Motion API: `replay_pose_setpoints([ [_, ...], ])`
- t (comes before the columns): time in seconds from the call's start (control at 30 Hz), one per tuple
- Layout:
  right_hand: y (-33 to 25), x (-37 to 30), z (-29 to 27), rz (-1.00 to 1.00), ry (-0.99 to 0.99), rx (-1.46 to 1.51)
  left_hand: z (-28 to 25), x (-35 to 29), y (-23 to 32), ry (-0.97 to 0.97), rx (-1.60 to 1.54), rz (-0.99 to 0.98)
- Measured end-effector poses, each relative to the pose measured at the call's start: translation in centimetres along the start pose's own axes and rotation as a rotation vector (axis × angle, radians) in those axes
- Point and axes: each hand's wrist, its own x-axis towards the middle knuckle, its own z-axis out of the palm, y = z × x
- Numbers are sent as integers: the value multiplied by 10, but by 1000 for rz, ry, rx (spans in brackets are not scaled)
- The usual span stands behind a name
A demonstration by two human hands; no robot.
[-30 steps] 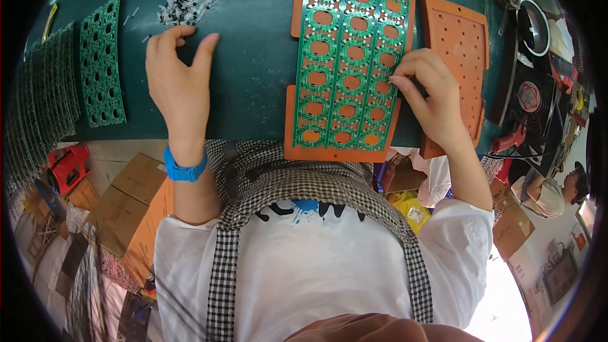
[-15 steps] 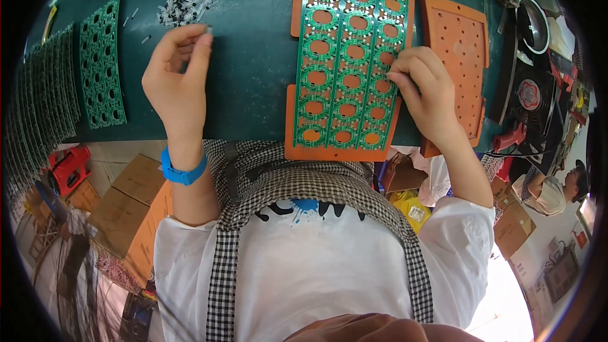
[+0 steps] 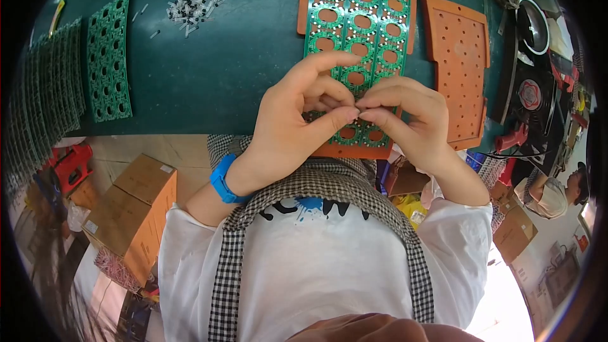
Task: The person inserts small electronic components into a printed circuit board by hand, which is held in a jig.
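Over the lower part of a green circuit board panel (image 3: 361, 21), my two hands meet fingertip to fingertip. My left hand (image 3: 303, 106), with a blue wristband, pinches thumb against fingers; the small clear component seen at its tips a moment ago is now hardly visible. My right hand (image 3: 411, 115) is also closed in a pinch, touching or nearly touching the left tips; what it holds is hidden. The panel, with rows of oval openings, lies on an orange fixture plate (image 3: 304, 16). A pile of small clear components (image 3: 197, 0) with dark ends lies farther left.
A second orange plate (image 3: 459, 69) with small holes lies at right. On the left, a single green panel (image 3: 109, 57) stands beside a row of several more panels (image 3: 47, 82). A fan (image 3: 531, 94) and a red-handled tool (image 3: 512, 138) sit at far right.
My left hand has moved right from beside the component pile to the panel, bringing the small clear component. My right hand has shifted slightly left and down from the panel's right edge to meet it.
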Motion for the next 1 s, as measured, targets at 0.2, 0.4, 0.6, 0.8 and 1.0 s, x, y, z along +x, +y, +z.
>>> replay_pose_setpoints([
  [0.2, 8, -7, -26, 51, 3, -269, -55, 27, 7, 522, 1165, 452],
  [0.4, 15, -11, -28, -20, -112, -429, -118, 38, 5, 751, 1355, 230],
  [0.6, 17, -11, -28, -36, -127, -452, -118, 36, 1, 760, 1268, 387],
  [0.8, 23, -21, -22, -163, -88, -618, -108, 31, -2, 736, 985, 569],
  [1.0, 9, -14, -19, -259, -28, -651, -80, 24, 3, 480, 311, 296],
])
